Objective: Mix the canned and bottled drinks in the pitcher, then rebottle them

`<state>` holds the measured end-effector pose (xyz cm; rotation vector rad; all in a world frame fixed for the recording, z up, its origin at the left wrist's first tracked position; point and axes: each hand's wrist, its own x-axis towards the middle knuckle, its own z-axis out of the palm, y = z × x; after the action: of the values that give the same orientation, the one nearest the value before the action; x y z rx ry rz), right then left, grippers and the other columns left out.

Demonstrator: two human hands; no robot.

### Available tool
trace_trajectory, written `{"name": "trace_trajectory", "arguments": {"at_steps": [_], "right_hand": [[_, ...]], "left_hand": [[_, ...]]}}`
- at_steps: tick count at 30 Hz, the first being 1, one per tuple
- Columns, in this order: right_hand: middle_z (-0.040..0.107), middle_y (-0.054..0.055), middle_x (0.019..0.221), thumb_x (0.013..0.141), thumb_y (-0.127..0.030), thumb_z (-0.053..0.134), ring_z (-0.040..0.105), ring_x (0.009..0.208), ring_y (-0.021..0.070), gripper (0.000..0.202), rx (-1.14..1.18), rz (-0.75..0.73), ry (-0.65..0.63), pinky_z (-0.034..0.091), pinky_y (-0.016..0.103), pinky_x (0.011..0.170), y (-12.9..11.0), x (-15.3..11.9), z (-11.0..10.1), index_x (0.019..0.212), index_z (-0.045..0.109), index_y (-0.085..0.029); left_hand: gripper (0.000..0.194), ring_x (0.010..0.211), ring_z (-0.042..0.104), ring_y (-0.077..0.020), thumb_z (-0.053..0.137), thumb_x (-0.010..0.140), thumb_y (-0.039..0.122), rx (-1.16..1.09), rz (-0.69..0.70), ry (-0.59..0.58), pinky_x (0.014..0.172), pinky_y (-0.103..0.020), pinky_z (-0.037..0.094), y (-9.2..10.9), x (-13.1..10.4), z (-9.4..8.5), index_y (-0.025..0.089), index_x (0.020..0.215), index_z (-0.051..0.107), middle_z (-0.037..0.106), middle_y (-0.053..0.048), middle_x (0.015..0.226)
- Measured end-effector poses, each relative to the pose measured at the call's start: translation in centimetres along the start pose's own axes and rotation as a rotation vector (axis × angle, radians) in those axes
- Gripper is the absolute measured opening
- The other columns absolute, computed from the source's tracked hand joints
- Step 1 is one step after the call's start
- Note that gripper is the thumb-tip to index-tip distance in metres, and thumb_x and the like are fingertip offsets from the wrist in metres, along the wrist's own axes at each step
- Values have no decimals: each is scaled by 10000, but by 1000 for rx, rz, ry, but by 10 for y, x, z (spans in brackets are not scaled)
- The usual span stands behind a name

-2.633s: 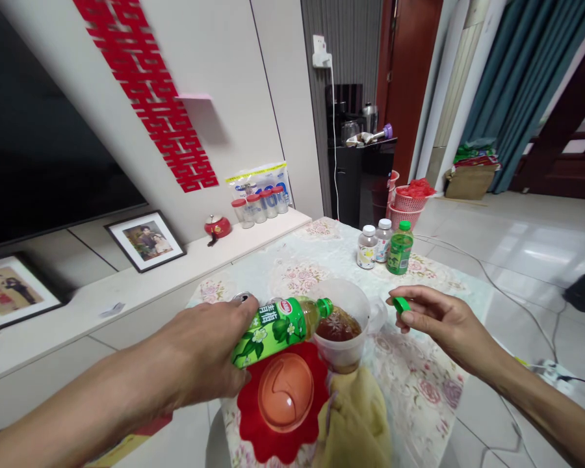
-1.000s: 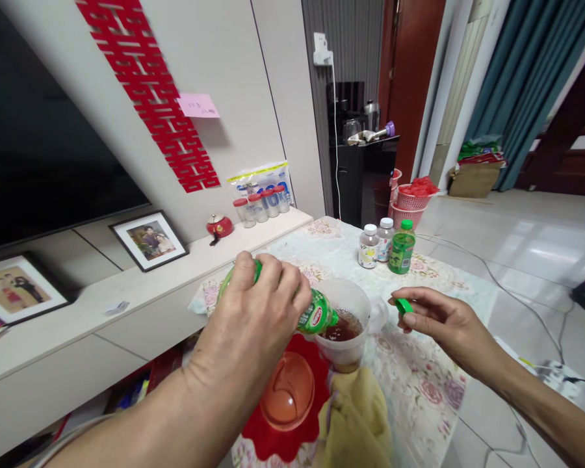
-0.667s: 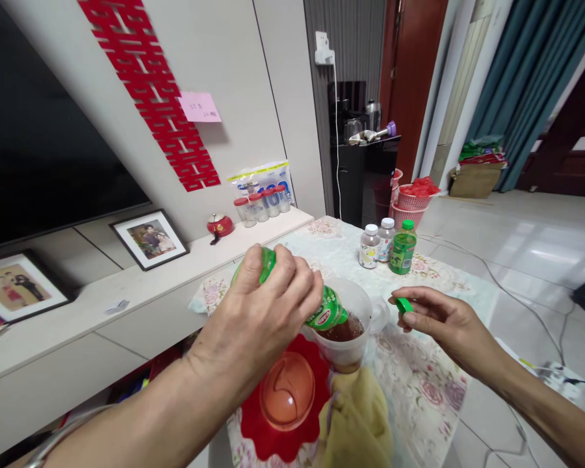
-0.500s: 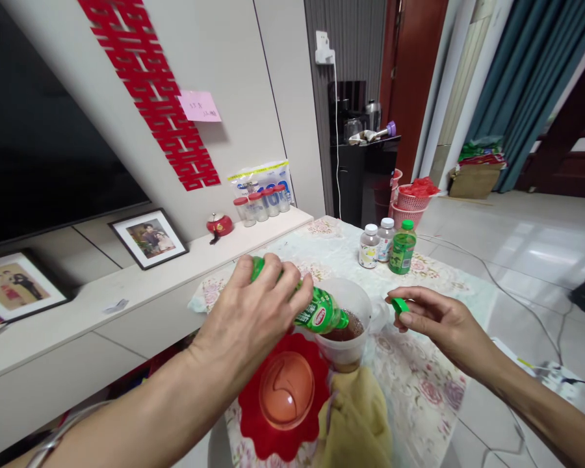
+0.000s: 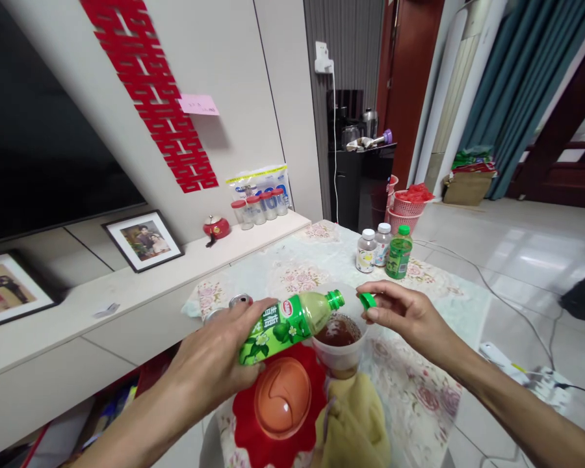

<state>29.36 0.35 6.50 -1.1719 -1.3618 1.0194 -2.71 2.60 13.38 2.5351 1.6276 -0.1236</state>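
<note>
My left hand (image 5: 219,348) is wrapped round a green-labelled drink bottle (image 5: 285,322), tilted with its uncapped mouth up to the right. Below the bottle's neck stands a translucent plastic pitcher (image 5: 338,354) with brown liquid (image 5: 340,330) in it. Between the thumb and fingers of my right hand (image 5: 400,312) is a green bottle cap (image 5: 368,301), close to the bottle's mouth and above the pitcher's right side. In front of the pitcher lie a red scalloped dish (image 5: 246,416) with a clear round lid or bowl (image 5: 283,396) in it, and a yellow cloth (image 5: 355,422).
Two white-capped bottles (image 5: 366,252) and a green-capped bottle (image 5: 400,253) stand at the table's back right. A can (image 5: 240,300) is partly hidden behind my left hand. The TV cabinet (image 5: 146,292) holds photo frames (image 5: 143,240) and red-lidded jars (image 5: 256,211). Cables (image 5: 507,286) cross the floor.
The bottle's mouth has come up out of the pitcher, so it now points upward rather than down. My right hand with the cap has moved left, towards the bottle's mouth.
</note>
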Motion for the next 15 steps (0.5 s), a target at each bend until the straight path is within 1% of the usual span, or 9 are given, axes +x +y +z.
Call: {"name": "trace_trajectory", "arguments": {"at_steps": [2,4,7,9,11,12,13,15], "right_hand": [[714,18,953,843,-409,815,661,826,183,281,-60,-110,-10,577,333,768,-4,4,9,1094,790,-286],[726,20,976,860,-349,806,663,818,173,235,-114,-228,-46,573,311,746,-8,7,17,1087,792,-292],[758,28,1018,887,-283,786,690,839,172,206,-188,-397,-122,580,301,744,-14,10,25,1093,791,-294],[771,36,1042,916,-269,765,715,899,185,224,-242,-516,-150,587,314,781,-16,12,26,1138,781,-293],[774,46,1032,941,-286,746,727,904,186,242,-288,-609,-172,588,313,783,-18,14,27,1183,768,-273],[772,48,999,952,-307,736,727,872,181,237,-313,-623,-185,585,305,761,-19,15,27,1181,766,-254],[767,48,960,965,-332,721,722,820,172,221,-338,-604,-201,578,292,723,-20,16,28,1155,769,-232],[739,29,824,1003,-385,658,687,680,148,227,-380,-469,-240,545,268,625,-24,15,30,1040,773,-192]], "left_hand": [[793,1282,629,-330,619,765,289,-108,9,21,943,-412,564,-1,-7,9,327,1533,424,633,-101,1448],[784,1281,638,-322,635,769,314,-188,26,24,980,-410,556,-1,-14,16,329,1528,442,641,-90,1452],[783,1247,658,-313,641,744,271,-231,48,32,982,-397,555,-4,-21,28,332,1508,481,671,-76,1408],[821,1252,653,-313,635,715,221,-258,62,83,971,-392,563,-8,-25,39,331,1514,482,675,-71,1394],[844,1242,656,-316,632,707,199,-277,84,178,951,-390,576,-14,-28,52,338,1526,479,686,-67,1366],[840,1223,664,-321,633,715,199,-270,92,235,928,-389,585,-15,-30,58,346,1528,482,694,-66,1349],[832,1186,678,-325,634,722,201,-253,96,294,888,-388,597,-16,-32,64,355,1526,491,705,-66,1325],[830,1121,697,-332,634,729,193,-217,86,386,807,-383,610,-14,-36,73,378,1526,496,718,-67,1288]]}}
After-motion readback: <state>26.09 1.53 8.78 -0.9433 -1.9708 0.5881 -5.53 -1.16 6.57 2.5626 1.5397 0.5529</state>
